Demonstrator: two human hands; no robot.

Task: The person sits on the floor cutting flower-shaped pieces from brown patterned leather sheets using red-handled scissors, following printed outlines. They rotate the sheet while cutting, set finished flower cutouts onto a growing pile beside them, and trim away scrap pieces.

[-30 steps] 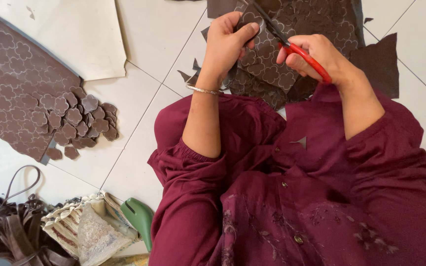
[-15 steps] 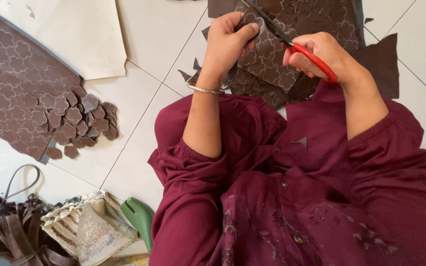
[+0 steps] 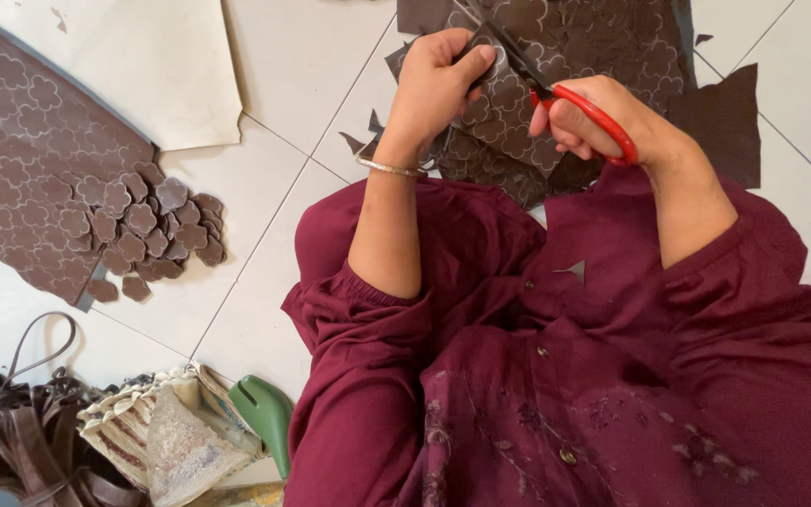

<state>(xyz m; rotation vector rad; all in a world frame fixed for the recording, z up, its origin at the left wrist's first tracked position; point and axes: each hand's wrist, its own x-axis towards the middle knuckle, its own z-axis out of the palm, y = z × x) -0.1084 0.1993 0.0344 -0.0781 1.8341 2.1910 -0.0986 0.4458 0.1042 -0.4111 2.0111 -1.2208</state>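
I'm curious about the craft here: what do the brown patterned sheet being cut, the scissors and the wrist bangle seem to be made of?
The brown sheet looks like leather or faux leather: matte, stiff, with a flower outline pattern; which one is unclear. The scissors have dark, probably metal blades and glossy red handles, likely plastic. The bangle on the left wrist looks like thin metal, shiny and silver-coloured.

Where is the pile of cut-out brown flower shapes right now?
In the head view the pile lies at left on the tiled floor, at the right edge of a large patterned brown sheet, well left of both hands.
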